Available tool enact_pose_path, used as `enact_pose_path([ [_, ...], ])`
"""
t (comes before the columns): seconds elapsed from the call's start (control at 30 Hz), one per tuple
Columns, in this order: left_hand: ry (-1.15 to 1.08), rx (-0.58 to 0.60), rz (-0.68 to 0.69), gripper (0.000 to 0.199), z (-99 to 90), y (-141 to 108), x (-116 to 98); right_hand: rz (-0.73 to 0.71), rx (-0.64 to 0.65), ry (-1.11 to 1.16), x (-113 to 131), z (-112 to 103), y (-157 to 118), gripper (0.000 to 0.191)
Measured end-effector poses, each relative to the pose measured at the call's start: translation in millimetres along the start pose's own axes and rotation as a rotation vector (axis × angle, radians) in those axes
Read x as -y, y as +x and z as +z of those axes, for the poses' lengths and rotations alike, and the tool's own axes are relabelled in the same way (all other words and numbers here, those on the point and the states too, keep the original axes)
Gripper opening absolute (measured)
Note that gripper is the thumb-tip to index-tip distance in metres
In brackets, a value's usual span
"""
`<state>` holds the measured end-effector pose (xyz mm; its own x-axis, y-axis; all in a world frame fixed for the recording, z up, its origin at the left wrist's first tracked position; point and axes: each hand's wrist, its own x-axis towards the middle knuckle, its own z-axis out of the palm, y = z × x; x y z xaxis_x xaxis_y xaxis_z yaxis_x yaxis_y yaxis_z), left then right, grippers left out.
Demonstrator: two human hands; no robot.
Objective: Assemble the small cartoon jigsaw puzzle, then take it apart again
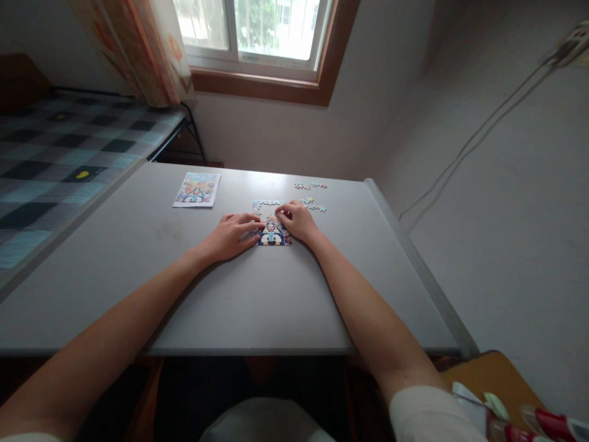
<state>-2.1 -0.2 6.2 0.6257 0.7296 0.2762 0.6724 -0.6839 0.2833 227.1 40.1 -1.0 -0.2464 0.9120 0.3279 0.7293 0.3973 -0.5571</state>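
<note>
A partly assembled jigsaw puzzle [272, 238] lies flat on the grey table, its lower part filled and a bare gap showing inside the upper border. My left hand [235, 234] rests at the puzzle's left edge, fingers spread and touching it. Over the upper right of the puzzle is my right hand [297, 220], thumb and fingertips pinched together at the edge of the gap. Whatever sits between those fingertips is too small to make out. Loose puzzle pieces [315, 209] lie in short rows just beyond my right hand.
A printed reference picture [197, 189] lies at the table's back left. More loose pieces [311, 185] are near the back edge. A bed with a checked cover [115, 145] adjoins the table [221, 307] on the left. A cable [464, 147] hangs along the right wall.
</note>
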Motion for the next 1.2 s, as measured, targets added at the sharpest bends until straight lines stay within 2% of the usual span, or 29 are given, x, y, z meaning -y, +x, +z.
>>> enact_pose_path([
  [1.2,0.002,-0.008,0.005,0.035,1.2,-0.2,1.6,-0.018,-0.013,0.011,-4.1,3.1,1.2,0.016],
])
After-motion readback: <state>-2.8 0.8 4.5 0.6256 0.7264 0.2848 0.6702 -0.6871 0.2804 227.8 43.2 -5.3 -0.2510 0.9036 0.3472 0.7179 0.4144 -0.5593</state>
